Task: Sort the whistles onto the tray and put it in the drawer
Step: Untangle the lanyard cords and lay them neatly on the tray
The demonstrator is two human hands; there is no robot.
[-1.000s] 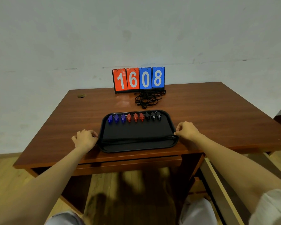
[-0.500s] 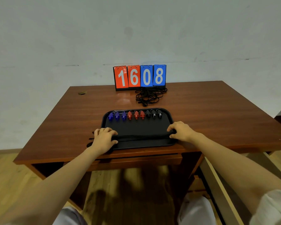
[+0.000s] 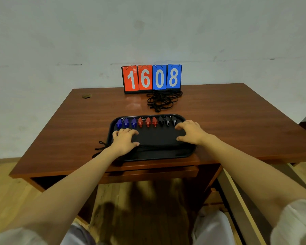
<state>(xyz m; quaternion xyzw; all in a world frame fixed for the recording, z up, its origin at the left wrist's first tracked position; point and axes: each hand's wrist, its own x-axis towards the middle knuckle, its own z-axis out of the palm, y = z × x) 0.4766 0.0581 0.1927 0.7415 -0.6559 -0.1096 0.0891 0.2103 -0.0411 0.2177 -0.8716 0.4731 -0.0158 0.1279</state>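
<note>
A black tray (image 3: 155, 137) lies near the front edge of the wooden desk. Along its far rim runs a row of whistles: three blue whistles (image 3: 126, 123) at the left, three red whistles (image 3: 147, 121) in the middle, three black whistles (image 3: 167, 120) at the right. My left hand (image 3: 125, 141) rests flat on the tray's left part, fingers spread, over black cords (image 3: 101, 149) that trail off the tray's left side. My right hand (image 3: 189, 131) lies on the tray's right part, fingers spread, just in front of the black whistles. Neither hand holds anything.
A flip scoreboard (image 3: 151, 78) reading 1608 stands at the desk's back edge, with a tangle of black lanyards (image 3: 163, 100) in front of it. A drawer front (image 3: 148, 171) sits under the desktop. An open drawer (image 3: 240, 206) sticks out at the lower right.
Both hands left the tray's side edges and moved inward and forward onto its surface, and their fingers spread. The tray has not moved on the desk.
</note>
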